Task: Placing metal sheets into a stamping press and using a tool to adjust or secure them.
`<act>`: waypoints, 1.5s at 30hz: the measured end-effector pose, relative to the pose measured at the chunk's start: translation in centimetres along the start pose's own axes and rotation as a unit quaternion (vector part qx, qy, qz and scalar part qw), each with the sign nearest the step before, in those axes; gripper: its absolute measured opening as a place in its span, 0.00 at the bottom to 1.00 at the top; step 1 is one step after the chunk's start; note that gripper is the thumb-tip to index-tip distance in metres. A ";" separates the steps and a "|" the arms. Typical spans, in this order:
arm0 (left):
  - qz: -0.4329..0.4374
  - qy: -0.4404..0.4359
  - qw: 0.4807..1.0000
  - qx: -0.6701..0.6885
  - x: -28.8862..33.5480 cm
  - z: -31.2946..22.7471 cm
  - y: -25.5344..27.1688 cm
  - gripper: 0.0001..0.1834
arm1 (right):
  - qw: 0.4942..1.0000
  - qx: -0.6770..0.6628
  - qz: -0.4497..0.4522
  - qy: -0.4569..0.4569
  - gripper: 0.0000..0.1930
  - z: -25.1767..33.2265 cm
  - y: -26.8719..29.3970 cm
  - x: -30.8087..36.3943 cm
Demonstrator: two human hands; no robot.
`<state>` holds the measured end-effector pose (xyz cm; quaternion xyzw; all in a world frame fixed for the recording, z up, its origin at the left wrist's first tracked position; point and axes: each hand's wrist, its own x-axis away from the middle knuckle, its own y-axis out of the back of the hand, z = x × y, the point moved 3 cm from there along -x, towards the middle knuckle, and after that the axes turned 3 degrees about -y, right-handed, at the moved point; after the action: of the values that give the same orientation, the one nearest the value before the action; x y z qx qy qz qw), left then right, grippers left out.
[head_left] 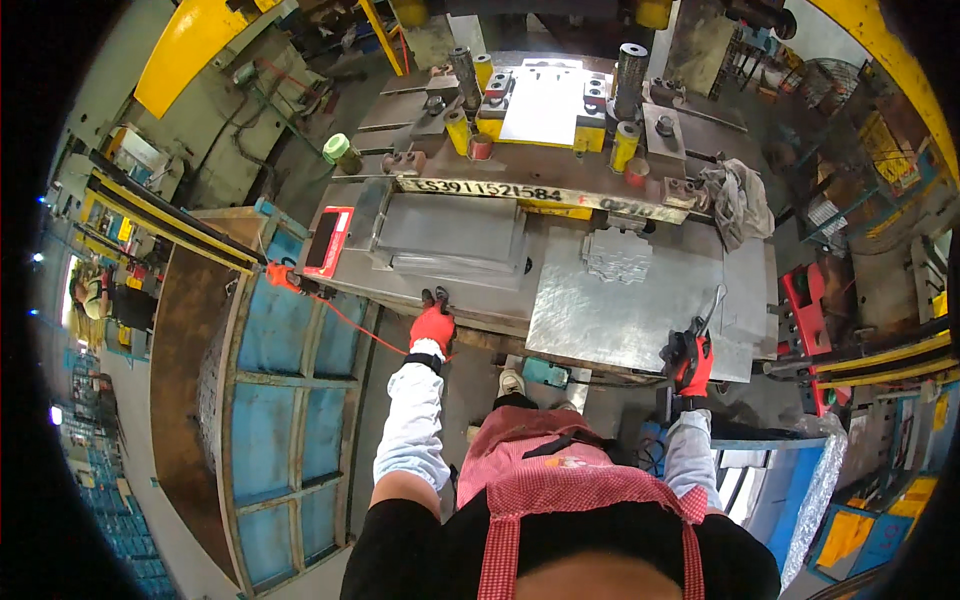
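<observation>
My left hand (432, 326), in a red glove with dark fingertips, is at the front edge of the work table, just short of a stack of flat grey metal sheets (450, 228). Its fingertips point forward, slightly apart, with nothing seen in them. Over the table's right front, my right hand (690, 358), gloved in red and black, is closed round a thin metal tool with a curved tip (716, 308); its grip end is hidden. Beside that hand lies a wide metal plate (590, 315), bearing a pile of notched metal pieces (617, 255).
Beyond the table, a bright sheet (540, 108) lies in the press die between guide posts (630, 80). A grey rag (740, 203) hangs at the right. A blue-panelled crate (270, 440) stands left; a blue bin (770, 490) is at right. A red-edged pad (329, 242) lies left.
</observation>
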<state>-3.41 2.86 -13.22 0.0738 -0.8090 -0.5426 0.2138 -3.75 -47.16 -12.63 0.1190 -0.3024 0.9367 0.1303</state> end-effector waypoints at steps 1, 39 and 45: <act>0.005 0.006 1.000 0.005 -0.3 0.2 -0.2 0.28 | 1.000 0.000 0.004 -0.002 0.11 0.0 0.1 -0.1; 0.025 0.006 0.999 0.039 -1.4 1.0 -1.0 0.28 | 1.000 -0.014 -0.022 -0.012 0.08 0.3 0.1 0.0; 0.014 0.001 1.000 0.023 -1.3 0.7 -0.6 0.28 | 1.000 -0.016 0.000 -0.019 0.09 0.2 0.1 -0.1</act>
<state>-2.61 3.66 -14.34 0.0680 -0.8218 -0.5211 0.2202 -3.71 -47.36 -12.56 0.1346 -0.3199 0.9293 0.1266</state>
